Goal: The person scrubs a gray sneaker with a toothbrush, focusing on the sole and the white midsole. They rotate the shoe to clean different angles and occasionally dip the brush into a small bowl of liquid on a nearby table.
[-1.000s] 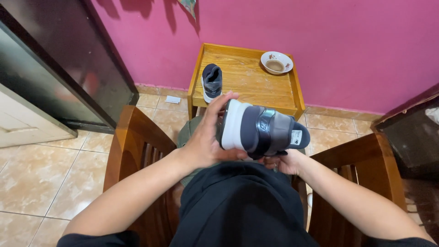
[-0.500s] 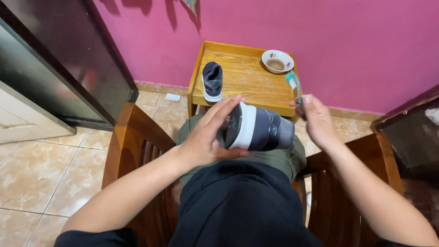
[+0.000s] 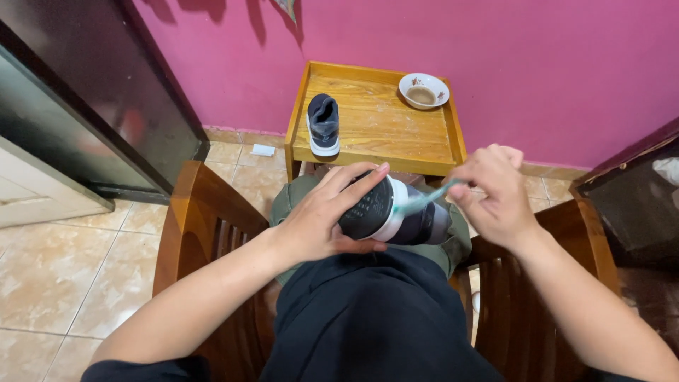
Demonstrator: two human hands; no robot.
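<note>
Head view shows me my left hand (image 3: pixel 322 223) clamped around the dark shoe (image 3: pixel 396 212) over my lap, my right hand (image 3: pixel 495 194) closed on a toothbrush (image 3: pixel 424 200) touching its white sole edge, so scrubbing looks underway, while a second shoe (image 3: pixel 323 124) waits untouched on the small table (image 3: pixel 396 134) beyond.

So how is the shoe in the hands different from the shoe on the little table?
The shoe in the hands lies on its side over the lap, with its dark sole showing; the shoe on the table stands flat on its sole. The left hand grips the first one while the right hand puts a toothbrush to it; nothing touches the table one. Both are dark with a white sole edge.
</note>
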